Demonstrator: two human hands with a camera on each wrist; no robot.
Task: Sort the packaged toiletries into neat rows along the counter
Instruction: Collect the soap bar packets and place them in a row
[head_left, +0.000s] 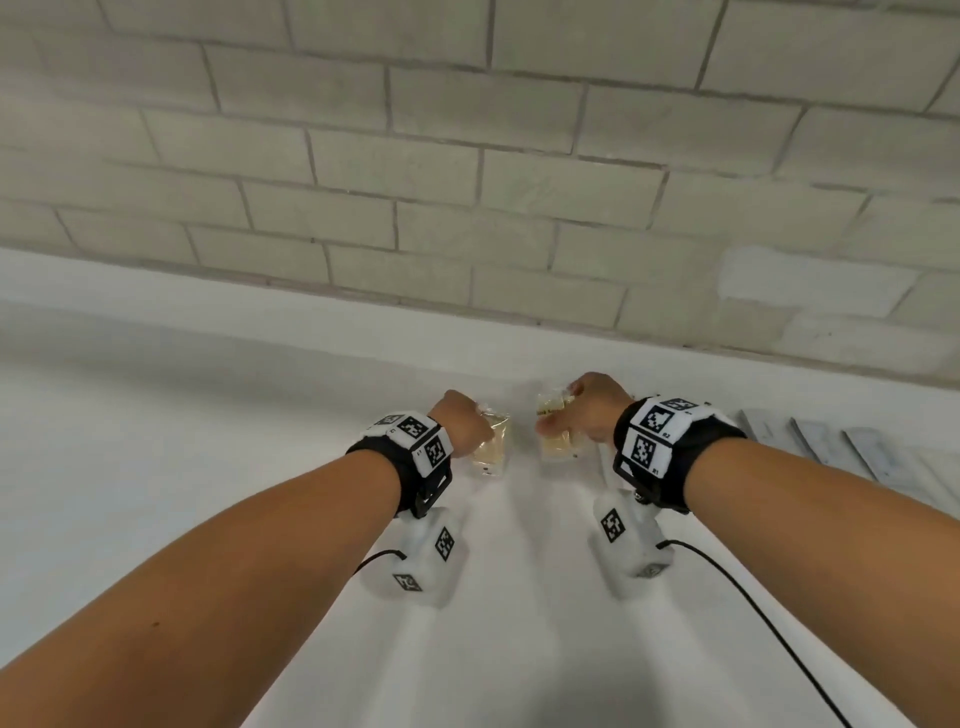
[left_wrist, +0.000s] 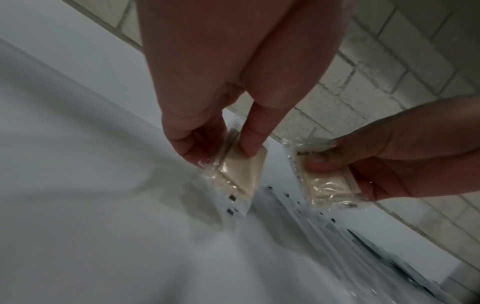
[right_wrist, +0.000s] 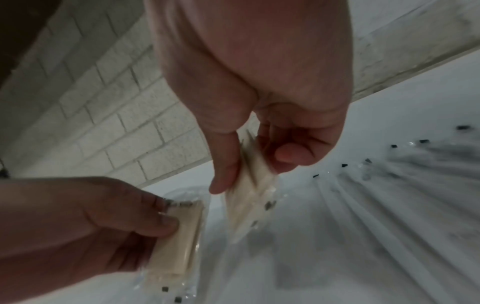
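Two cream soap bars in clear wrap are the objects in hand. My left hand (head_left: 480, 434) pinches the left soap (head_left: 493, 444) between thumb and fingers, low over the white counter (head_left: 208, 415) near the wall. My right hand (head_left: 563, 410) grips the right soap (head_left: 553, 439), a short gap away. In the left wrist view my left hand (left_wrist: 221, 154) holds its soap (left_wrist: 244, 174) tilted, and the right soap (left_wrist: 324, 183) sits beside it. The right wrist view shows my right hand (right_wrist: 254, 170) pinching its soap (right_wrist: 249, 205) edge-on, with the left soap (right_wrist: 179, 236) below it.
A row of flat grey-white packets (head_left: 852, 447) lies along the counter to the right of my right hand, also seen as packets (left_wrist: 363, 246) in the left wrist view. A pale tiled wall (head_left: 467, 156) rises behind the counter. Black cables (head_left: 753, 608) trail from my wrists.
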